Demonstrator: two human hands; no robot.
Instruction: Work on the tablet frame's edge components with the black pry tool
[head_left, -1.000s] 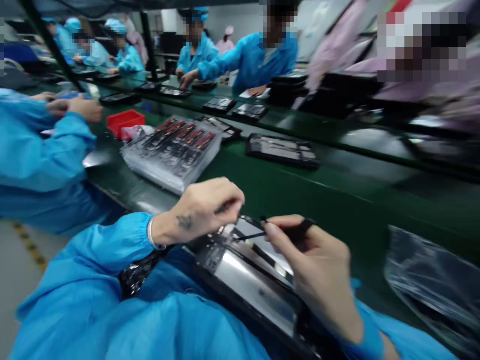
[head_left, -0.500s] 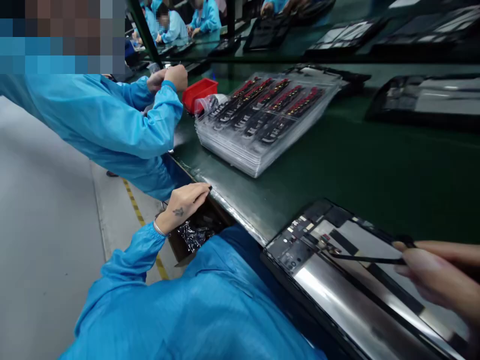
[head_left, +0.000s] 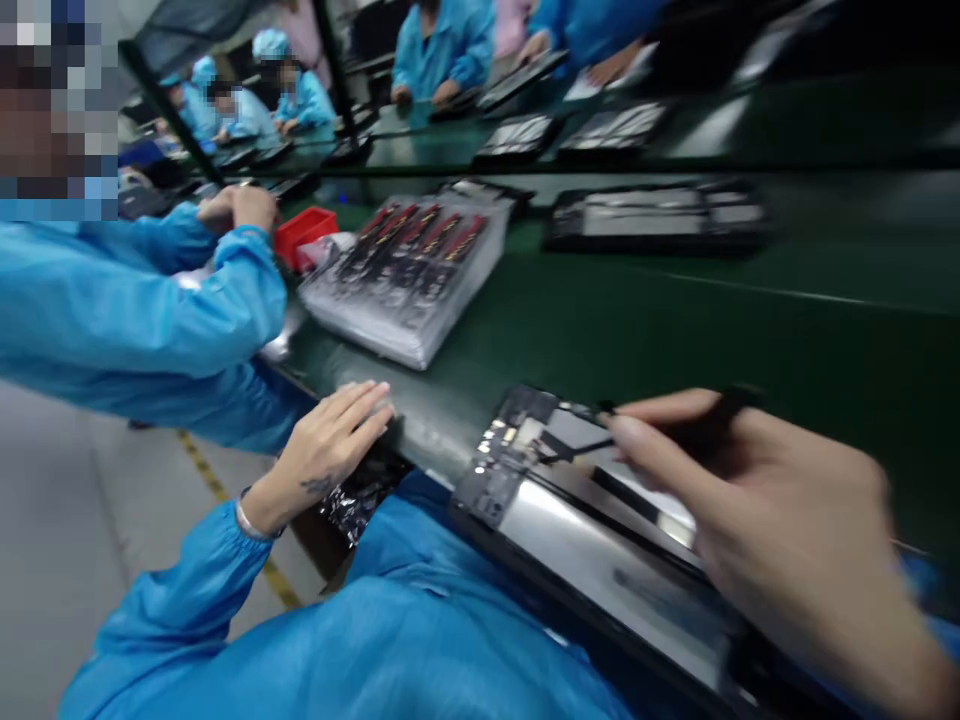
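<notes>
Since the earlier frame, the left hand [head_left: 326, 445] has gone from a pinch at the worktop edge to a loose spread, fingers reaching over that edge with no object visible in them; whether they touch the surface, I cannot tell. Meanwhile the right hand [head_left: 787, 530] is clamped, thumb against fingers, on a slim dark tool [head_left: 581, 447] whose tip points among the small parts inside an opened device [head_left: 600, 570]. That device lies aslant at the near edge of the worktop [head_left: 570, 320], its lower end over the wearer's blue clothing. Judging from this, the step in hand is fine work on the device's insides, and any further move calls for a steady tip that spares the neighbouring parts. Beyond the left hand sits a stack of clear trays [head_left: 367, 325] bearing dark strips with red ends, with a red bin [head_left: 300, 250] just past it. Another opened device [head_left: 652, 220] lies farther back, below a raised shelf [head_left: 420, 145] carrying more. Under the near edge, shiny wrapping [head_left: 352, 510] shows in a box. A co-worker's blue sleeve [head_left: 150, 310] fills the left; others work across the room.
</notes>
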